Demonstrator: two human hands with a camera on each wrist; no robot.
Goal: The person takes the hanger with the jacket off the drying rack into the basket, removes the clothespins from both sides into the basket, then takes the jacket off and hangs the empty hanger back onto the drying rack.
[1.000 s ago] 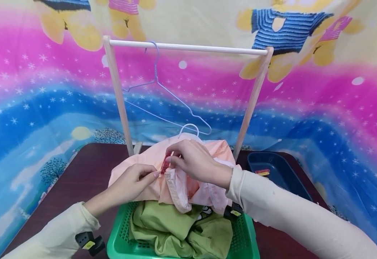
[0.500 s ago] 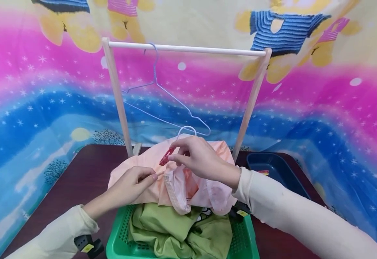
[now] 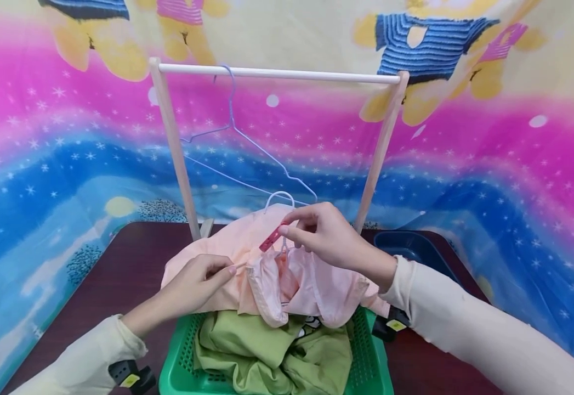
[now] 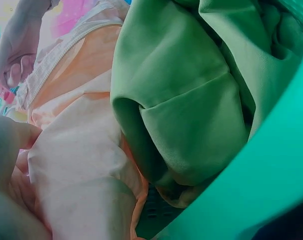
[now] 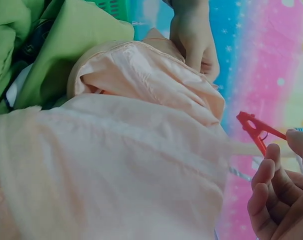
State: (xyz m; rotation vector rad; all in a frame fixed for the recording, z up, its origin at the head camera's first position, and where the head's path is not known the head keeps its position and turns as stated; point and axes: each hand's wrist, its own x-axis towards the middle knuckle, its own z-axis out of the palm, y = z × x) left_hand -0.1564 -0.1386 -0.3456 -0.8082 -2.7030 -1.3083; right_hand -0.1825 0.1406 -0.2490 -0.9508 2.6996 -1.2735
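A pale pink garment (image 3: 217,249) lies bunched over the back of the basket. A white hanger hook (image 3: 280,193) pokes out at its top. At its left part, my left hand (image 3: 193,285) pinches the fabric between thumb and fingers. My right hand (image 3: 336,241) holds a red clothespin (image 3: 273,238) just above the garment's collar, apart from the cloth. In the right wrist view the clothespin (image 5: 251,125) is gripped by its handle ends, and its tip touches nothing. The left wrist view shows the left fingers against the pink cloth (image 4: 81,160).
A green basket (image 3: 168,373) in front holds a folded olive-green garment (image 3: 247,345). Behind stands a rack with a white bar (image 3: 316,74), where a purple wire hanger (image 3: 231,104) hangs at the left. A dark blue tray (image 3: 410,244) sits at the right, partly hidden by my arm.
The right hand has drawn the red clothespin off the cloth near my left fingers and moved right with it. The left hand keeps its pinch on the garment, nearly still.
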